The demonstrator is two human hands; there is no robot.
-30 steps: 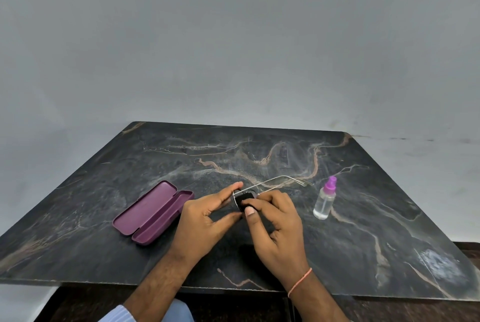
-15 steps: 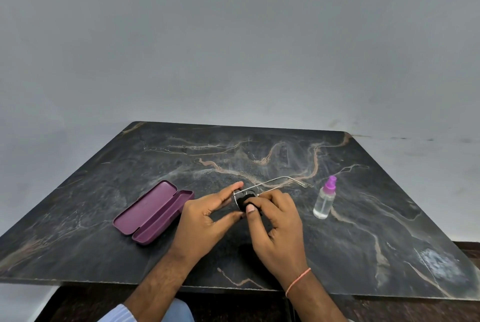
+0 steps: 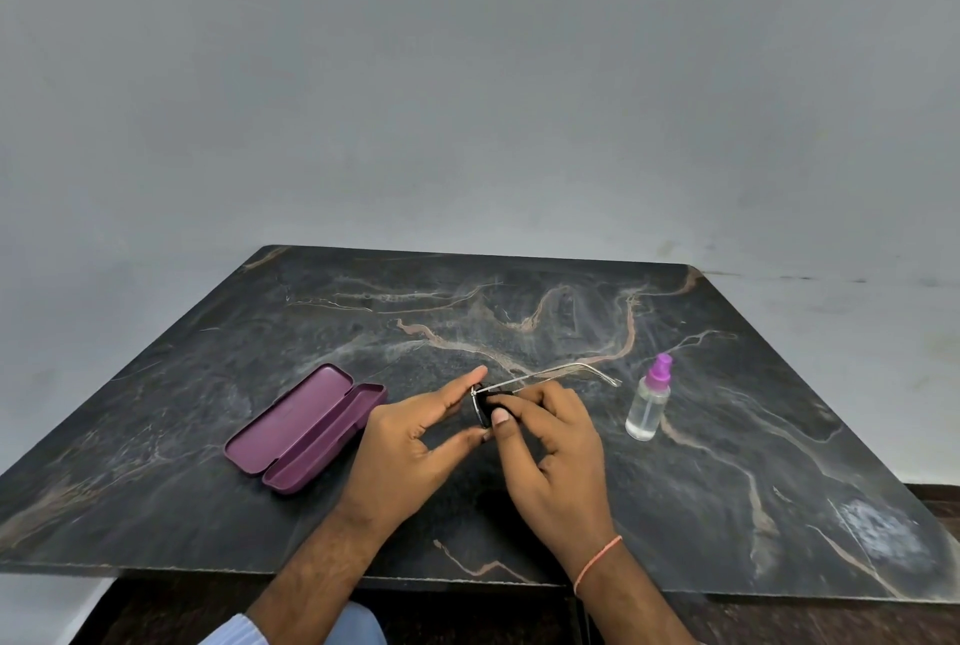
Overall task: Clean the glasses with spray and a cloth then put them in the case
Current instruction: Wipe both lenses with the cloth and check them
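Your left hand (image 3: 415, 428) has the glasses (image 3: 480, 408) pinched at the lens rim, forefinger on top and thumb underneath, other fingers curled loosely. Your right hand (image 3: 545, 428) is closed around the lens from the other side with something dark under the thumb, which I'd guess is the cloth (image 3: 488, 402); it's too small to be certain. The glasses sit between both hands just above the bench (image 3: 727, 488), one thin metal arm (image 3: 566, 374) sticking out toward the spray bottle (image 3: 648, 402), which stands upright just beyond the arm's tip.

That frame looks wire-thin and light, so expect it to flex. Grip at the rim edge near the hinge, as you are, never by the long arm, and keep thumb pressure gentle, because a damp lens will be slippery. The purple case (image 3: 306, 428) lies open, well to your left, ready when you are.
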